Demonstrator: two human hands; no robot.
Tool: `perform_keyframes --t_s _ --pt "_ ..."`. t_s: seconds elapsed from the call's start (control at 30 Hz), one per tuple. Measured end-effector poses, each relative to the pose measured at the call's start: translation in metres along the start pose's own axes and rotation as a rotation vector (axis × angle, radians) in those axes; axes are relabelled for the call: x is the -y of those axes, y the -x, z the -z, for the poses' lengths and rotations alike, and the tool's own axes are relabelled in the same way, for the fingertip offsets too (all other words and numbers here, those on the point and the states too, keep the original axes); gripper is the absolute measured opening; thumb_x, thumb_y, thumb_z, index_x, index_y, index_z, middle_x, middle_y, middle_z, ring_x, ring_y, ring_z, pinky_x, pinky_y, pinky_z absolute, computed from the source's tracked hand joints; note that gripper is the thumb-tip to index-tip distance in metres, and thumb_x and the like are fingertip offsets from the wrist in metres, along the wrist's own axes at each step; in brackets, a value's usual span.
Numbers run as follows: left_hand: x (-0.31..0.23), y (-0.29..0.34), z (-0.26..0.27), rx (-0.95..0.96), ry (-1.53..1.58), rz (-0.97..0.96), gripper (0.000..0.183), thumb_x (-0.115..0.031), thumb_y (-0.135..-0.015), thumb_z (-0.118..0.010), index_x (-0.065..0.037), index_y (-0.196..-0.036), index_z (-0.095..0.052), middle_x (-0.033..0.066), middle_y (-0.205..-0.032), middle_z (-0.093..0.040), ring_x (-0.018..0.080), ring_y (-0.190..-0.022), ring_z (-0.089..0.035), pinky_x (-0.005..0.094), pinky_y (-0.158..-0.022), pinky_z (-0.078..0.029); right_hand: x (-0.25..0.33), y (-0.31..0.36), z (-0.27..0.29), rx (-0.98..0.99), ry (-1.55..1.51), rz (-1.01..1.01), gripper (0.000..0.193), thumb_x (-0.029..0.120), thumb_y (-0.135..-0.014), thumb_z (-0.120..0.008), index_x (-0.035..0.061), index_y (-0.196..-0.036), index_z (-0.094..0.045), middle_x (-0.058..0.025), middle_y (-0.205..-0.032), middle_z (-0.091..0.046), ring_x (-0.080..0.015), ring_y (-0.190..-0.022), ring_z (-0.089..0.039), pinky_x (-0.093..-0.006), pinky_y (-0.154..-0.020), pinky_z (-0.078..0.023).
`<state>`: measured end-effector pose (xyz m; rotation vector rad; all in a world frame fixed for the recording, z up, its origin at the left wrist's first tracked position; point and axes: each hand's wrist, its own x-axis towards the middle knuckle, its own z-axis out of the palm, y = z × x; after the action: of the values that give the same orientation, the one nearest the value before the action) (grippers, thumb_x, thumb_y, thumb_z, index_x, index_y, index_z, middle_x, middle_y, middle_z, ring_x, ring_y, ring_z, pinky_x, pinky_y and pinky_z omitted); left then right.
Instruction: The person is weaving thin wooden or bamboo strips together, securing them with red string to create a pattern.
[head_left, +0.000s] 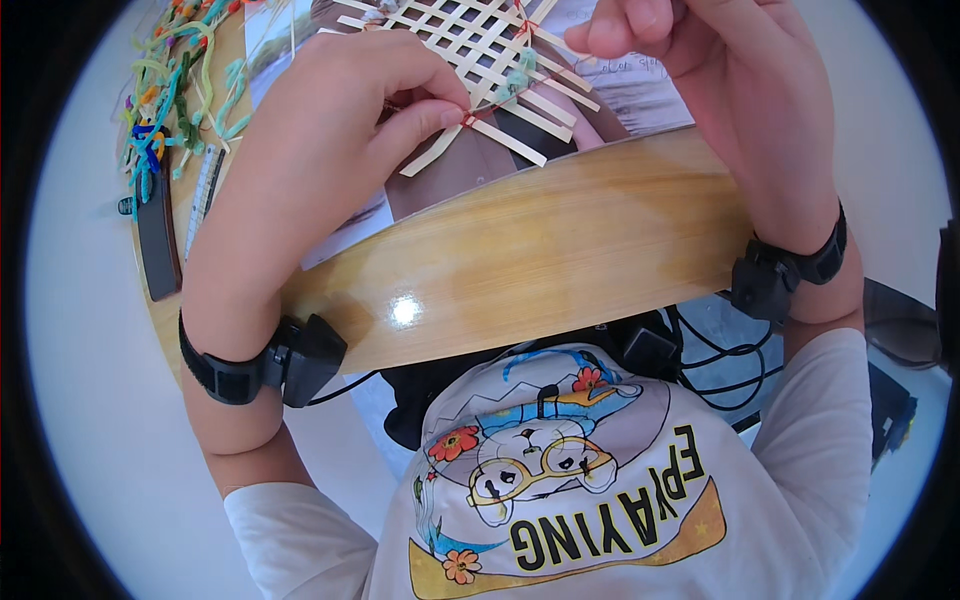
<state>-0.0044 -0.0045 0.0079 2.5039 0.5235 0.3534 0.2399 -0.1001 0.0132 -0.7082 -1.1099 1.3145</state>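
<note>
A lattice of pale flat strips [487, 70], woven over and under, lies at the top middle, its loose strip ends sticking out toward me. My left hand [400, 95] pinches the near left edge of this lattice between thumb and forefinger. Red thread [468, 119] shows at those fingertips and runs along the lattice's edge. A tuft of pale green yarn [517, 76] sits on the right side of the weave. Right of the lattice, my right hand [700, 40] is raised with curled fingers, partly cut off by the top edge; what its fingertips hold, if anything, cannot be made out.
Under the lattice lies a large printed picture sheet [420, 190] on a wooden table [520, 250] with a curved near edge. Tangled coloured yarn [165, 95], a dark flat strip-shaped object [157, 235] and a ruler [203, 190] lie at the left. Black cables [725, 350] hang below the table edge.
</note>
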Motion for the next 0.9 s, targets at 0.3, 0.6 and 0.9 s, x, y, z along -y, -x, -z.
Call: perform_keyframes --t_s 0.3,0.6,0.9 --pt "0.002 0.002 0.003 0.021 0.016 0.008 0.007 -0.006 -0.090 -0.071 0.000 -0.093 -0.071 0.0103 -0.088 -0.068 0.0271 -0.080 -0.063 0.0356 -0.076 -0.048 0.004 -0.002 -0.005 -0.084 0.087 -0.041 0.020 0.023 -0.111 -0.047 0.0042 -0.109 -0.055 -0.0040 -0.075 -0.057 -0.0149 -0.069 -0.061 -0.0324 -0.079 -0.057" --pt "-0.009 0.001 0.006 0.022 0.112 0.010 0.016 -0.005 -0.091 -0.071 0.001 -0.105 -0.070 0.0079 -0.094 -0.066 0.0169 -0.090 -0.063 0.0291 -0.081 -0.049 -0.001 -0.003 -0.001 0.042 0.165 -0.031 0.019 0.021 -0.110 -0.049 0.0027 -0.108 -0.057 -0.0030 -0.073 -0.057 -0.0111 -0.066 -0.059 -0.0297 -0.075 -0.058" --pt "-0.010 -0.002 0.000 0.023 -0.002 0.007 0.014 -0.005 -0.089 -0.073 0.003 -0.100 -0.071 0.0085 -0.095 -0.068 0.0188 -0.088 -0.064 0.0294 -0.079 -0.049 0.000 -0.001 -0.007 0.040 0.179 -0.050 0.019 0.019 -0.110 -0.049 0.0020 -0.109 -0.058 -0.0022 -0.072 -0.057 -0.0097 -0.064 -0.057 -0.0266 -0.071 -0.056"
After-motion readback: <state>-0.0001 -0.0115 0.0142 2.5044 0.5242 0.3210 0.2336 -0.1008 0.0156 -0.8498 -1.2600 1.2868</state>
